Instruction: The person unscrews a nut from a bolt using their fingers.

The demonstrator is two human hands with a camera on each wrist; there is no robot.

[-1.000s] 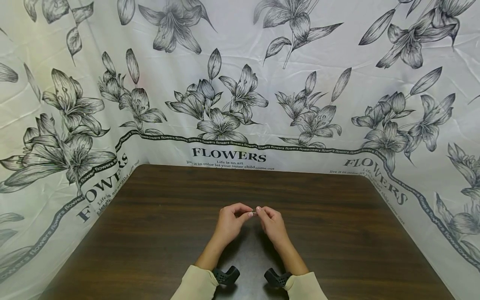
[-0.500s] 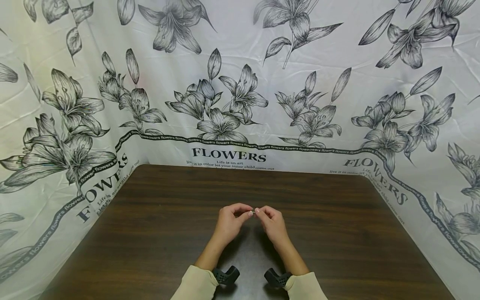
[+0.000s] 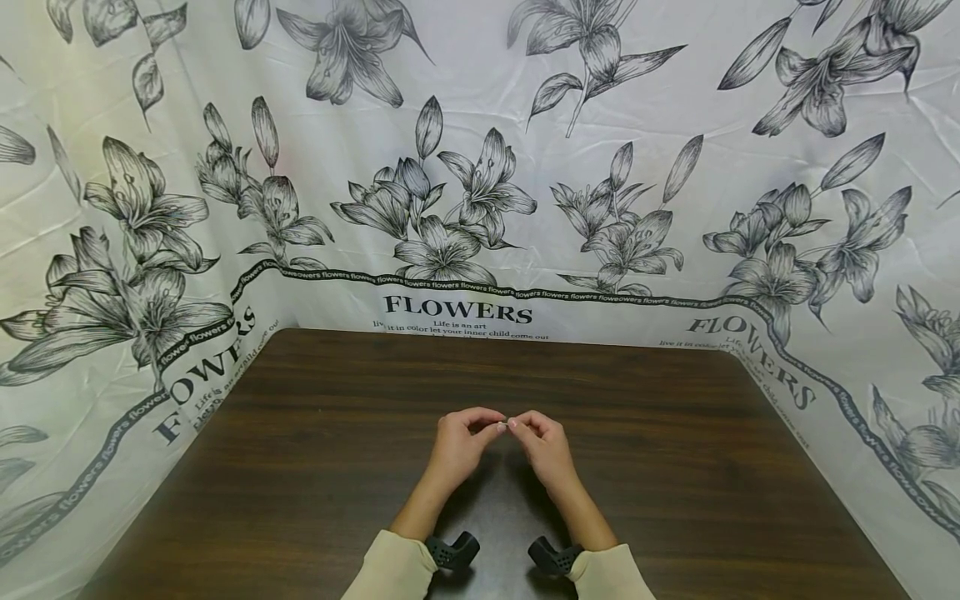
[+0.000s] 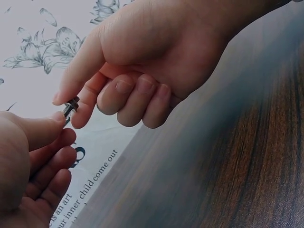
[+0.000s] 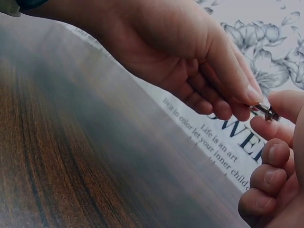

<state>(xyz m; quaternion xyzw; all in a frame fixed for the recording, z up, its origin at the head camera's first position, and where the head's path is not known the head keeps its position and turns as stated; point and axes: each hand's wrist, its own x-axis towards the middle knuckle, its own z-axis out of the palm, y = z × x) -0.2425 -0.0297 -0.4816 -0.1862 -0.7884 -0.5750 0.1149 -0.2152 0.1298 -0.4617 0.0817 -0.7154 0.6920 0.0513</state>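
Note:
A small metal bolt (image 4: 70, 108) with a threaded shank spans the gap between both hands, held up over the dark wooden table (image 3: 337, 467). My left hand (image 3: 461, 442) pinches its wider end between thumb and forefinger; the other fingers are curled in toward the palm. At the threaded end, my right hand (image 3: 548, 452) grips with thumb and fingertips, covering part of the shank. In the right wrist view, a wider ring on the bolt (image 5: 270, 113) shows close to the left fingertips. Only a speck of metal shows between the fingertips in the head view.
A white cloth (image 3: 630, 100) printed with grey lilies and the word FLOWERS surrounds the table at the back and sides. Black wrist cameras (image 3: 454, 552) sit at both wrists, below light sleeves (image 3: 392, 567).
My right fingertips have shifted slightly left toward the left hand, and less metal shows between them. The left hand stays nearly still.

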